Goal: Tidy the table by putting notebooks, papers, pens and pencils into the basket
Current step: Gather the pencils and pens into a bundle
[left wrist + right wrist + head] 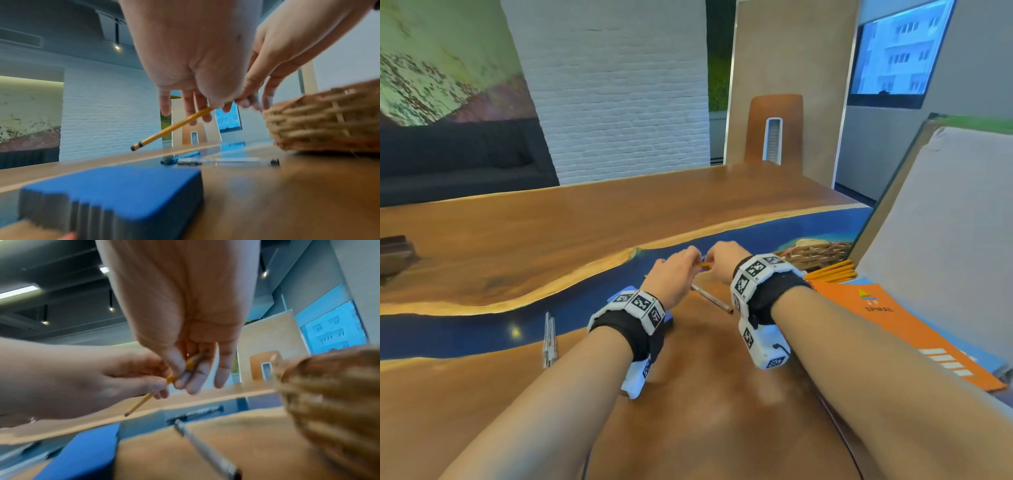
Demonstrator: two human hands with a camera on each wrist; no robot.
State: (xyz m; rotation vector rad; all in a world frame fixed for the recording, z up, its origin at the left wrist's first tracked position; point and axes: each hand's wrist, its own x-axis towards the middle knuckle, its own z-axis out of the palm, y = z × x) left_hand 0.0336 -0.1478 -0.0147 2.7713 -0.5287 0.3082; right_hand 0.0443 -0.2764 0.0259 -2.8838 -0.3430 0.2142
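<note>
**Yellow pencil held between two hands above the counter**

A yellow pencil (174,125) is held in the air above the counter (592,219), just beside the woven basket (320,120). Its dark-banded end is pointed down and to the left, clear of the surface. The shaft is pinched by the fingers of the left hand (674,274), and its other end is pinched by the thumb and fingertips of the right hand (726,262); both hands are thus closed on the same pencil.

The pencil is judged to be light, stiff and thin, with a smooth lacquered shaft that may roll or slip in a loose pinch. A hold near the middle is judged best, so that it does not tip, and the point is probably the only fragile part. One hand is judged enough to carry it over the basket rim.

A silver pen (710,298) is seen lying on the counter below the hands, and clear pens (549,337) lie to the left, well apart. More yellow pencils (832,270) rest near an orange notebook (887,318) on the right. A blue block (115,194) sits under the left wrist.
</note>
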